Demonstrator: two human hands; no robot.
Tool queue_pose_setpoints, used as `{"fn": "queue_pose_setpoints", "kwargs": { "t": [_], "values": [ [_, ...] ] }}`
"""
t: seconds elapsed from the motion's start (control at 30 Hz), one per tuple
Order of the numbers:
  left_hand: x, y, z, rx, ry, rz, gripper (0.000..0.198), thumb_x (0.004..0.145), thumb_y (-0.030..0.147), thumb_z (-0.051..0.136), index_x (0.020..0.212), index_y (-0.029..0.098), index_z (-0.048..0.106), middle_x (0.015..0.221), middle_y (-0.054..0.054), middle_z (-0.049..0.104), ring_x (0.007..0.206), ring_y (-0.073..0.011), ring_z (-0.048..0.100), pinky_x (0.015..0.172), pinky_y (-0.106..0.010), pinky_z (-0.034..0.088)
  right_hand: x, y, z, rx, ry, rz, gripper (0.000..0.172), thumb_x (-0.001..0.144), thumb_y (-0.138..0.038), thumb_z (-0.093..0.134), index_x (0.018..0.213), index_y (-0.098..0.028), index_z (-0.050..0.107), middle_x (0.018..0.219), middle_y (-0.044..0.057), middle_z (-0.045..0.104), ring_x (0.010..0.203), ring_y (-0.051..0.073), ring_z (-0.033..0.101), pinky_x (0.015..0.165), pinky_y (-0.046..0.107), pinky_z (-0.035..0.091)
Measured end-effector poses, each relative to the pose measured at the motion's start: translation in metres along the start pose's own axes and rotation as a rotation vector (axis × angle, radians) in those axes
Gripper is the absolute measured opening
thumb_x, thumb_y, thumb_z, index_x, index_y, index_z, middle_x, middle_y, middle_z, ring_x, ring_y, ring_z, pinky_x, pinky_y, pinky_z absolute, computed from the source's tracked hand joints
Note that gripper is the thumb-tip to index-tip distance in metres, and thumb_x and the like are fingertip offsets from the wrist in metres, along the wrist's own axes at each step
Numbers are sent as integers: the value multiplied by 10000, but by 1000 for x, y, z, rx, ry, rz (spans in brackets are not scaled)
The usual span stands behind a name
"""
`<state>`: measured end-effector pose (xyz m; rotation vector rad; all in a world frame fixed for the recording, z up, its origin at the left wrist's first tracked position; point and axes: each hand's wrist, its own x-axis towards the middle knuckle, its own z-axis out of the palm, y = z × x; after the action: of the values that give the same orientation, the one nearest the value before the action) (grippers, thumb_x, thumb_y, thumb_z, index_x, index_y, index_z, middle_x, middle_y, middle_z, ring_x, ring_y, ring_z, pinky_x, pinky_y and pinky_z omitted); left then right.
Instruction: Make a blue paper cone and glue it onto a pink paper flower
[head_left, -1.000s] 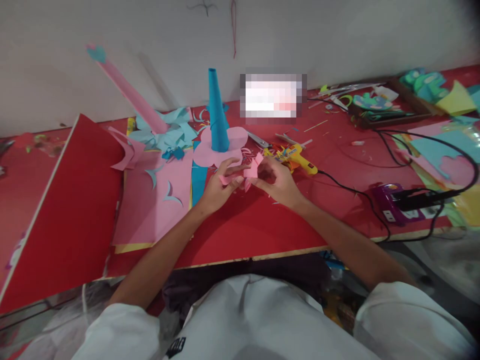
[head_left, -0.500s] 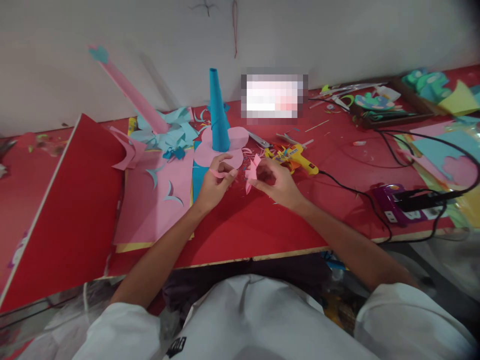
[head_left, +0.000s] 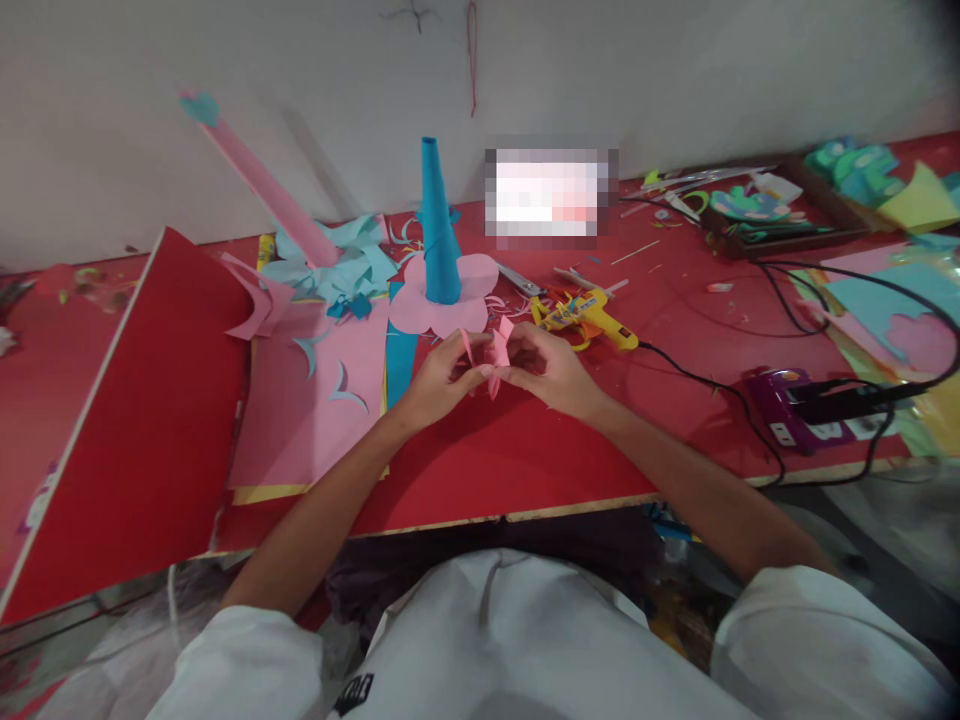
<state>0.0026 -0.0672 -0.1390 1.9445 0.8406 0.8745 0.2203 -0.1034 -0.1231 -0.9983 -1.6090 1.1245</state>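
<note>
Between finger and thumb, my left hand [head_left: 444,380] pinches a pink paper strip [head_left: 466,346], which now stands upright. My right hand [head_left: 556,372] grips a folded pink paper piece [head_left: 501,350] with pointed ends. The thumbs of both hands meet or nearly meet at the pink papers, above the red table. Just behind my hands a blue paper cone [head_left: 441,230] stands on a pink paper flower shape [head_left: 409,308]. A yellow glue gun [head_left: 609,322] lies right of my right hand.
Pink sheets [head_left: 315,400] with blue paper scraps lie at left, beside a raised red board [head_left: 135,430]. Behind them a pink paper tube [head_left: 270,185] leans over blue paper petals. Scissors [head_left: 519,280], a purple power strip [head_left: 799,410], black cables and a brown tray [head_left: 795,240] are also there.
My left hand has moved right, bringing the pink strip against or close to the folded piece in my right hand. The strip has turned from lying flat to upright.
</note>
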Motion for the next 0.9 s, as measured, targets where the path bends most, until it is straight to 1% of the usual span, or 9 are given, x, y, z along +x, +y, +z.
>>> {"fn": "queue_pose_setpoints", "kwargs": {
  "t": [0.07,0.17,0.27,0.37,0.43,0.53,0.63,0.77,0.9],
  "values": [
    [0,-1,-1,7,-18,4,515,987,651,655,1217,194,709,1128,-108,699,986,-208,690,818,-320,585,0,2,-1,14,9,7,502,857,-700,794,999,-248,629,880,15,711,778,176,677,678,310,559],
    [1,-1,-1,56,-31,36,457,973,632,693,1056,183,715,1075,-94,692,989,-207,684,876,-339,576,1,5,-2,36,21,8,524,847,-726,787,994,-248,630,904,24,706,801,181,677,700,320,571],
    [1,-1,-1,99,-38,62,469,973,649,684,955,181,686,1033,-72,674,948,-189,664,855,-327,560,1,8,-3,35,28,0,522,852,-719,786,1010,-245,636,937,29,695,835,184,675,727,325,578],
    [1,-2,1,105,-19,57,478,981,664,663,976,187,677,981,-55,650,873,-173,635,786,-311,546,1,8,-3,3,22,-5,518,855,-716,783,1028,-249,640,974,35,688,876,196,678,739,329,583],
    [1,-2,1,101,-7,46,463,986,652,663,974,189,666,981,-56,641,869,-175,631,764,-307,541,1,6,-3,-19,21,-17,517,857,-711,785,1050,-252,645,1023,44,695,908,204,685,747,328,587],
    [1,-2,1,96,19,47,424,1005,610,657,969,187,652,1016,-69,655,908,-185,640,781,-316,542,1,3,-3,-38,26,-42,488,887,-689,767,1064,-250,648,1079,58,705,946,209,692,768,327,590],
    [1,-1,1,87,47,44,377,1026,554,651,1003,178,661,1079,-90,685,951,-188,649,822,-324,547,1,2,-3,-46,32,-42,470,914,-676,744,1079,-248,643,1078,62,708,924,205,696,753,326,587],
    [1,2,2,48,43,-7,379,1009,547,679,1031,169,678,1109,-103,698,935,-182,674,787,-299,558,1,4,-1,-46,43,-26,481,914,-688,737,1106,-257,647,1113,75,713,959,227,708,761,351,601],
    [1,4,3,6,41,-81,406,985,563,699,1037,160,683,1143,-122,708,849,-165,695,696,-271,560,0,6,-1,-51,47,-23,448,922,-664,742,1094,-260,657,1117,78,720,1019,252,709,812,383,621]
  ]
}}
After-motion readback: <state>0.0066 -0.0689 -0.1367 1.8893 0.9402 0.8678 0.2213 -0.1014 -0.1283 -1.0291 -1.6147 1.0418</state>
